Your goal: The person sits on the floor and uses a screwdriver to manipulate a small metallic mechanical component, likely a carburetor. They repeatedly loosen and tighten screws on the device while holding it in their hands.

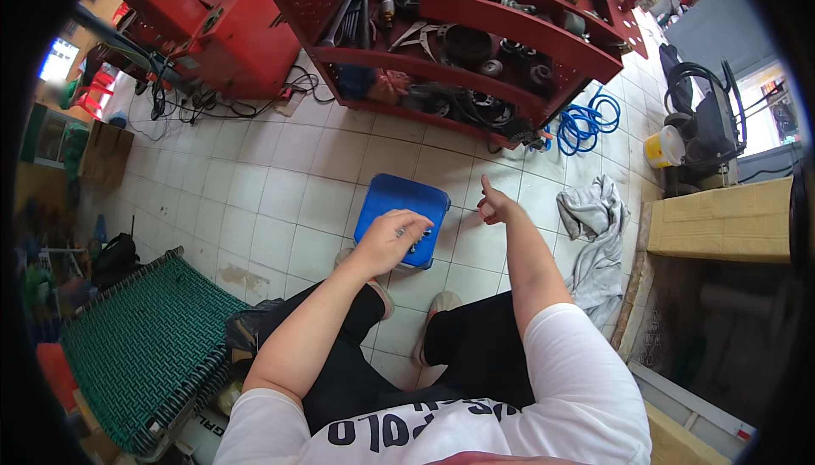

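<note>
Left hand (390, 241) of the person, seen from above in the head view, curls over small metal pieces (414, 248) on a blue plastic stool (397, 188); whether it pinches one, I cannot tell. Right hand (495, 206), fingers partly spread, hangs near the stool's right side. Working low and central should, I judge, stop pieces rolling off. They are too hidden to show direction or long axis; the near-square stool sits slightly clockwise.
</note>
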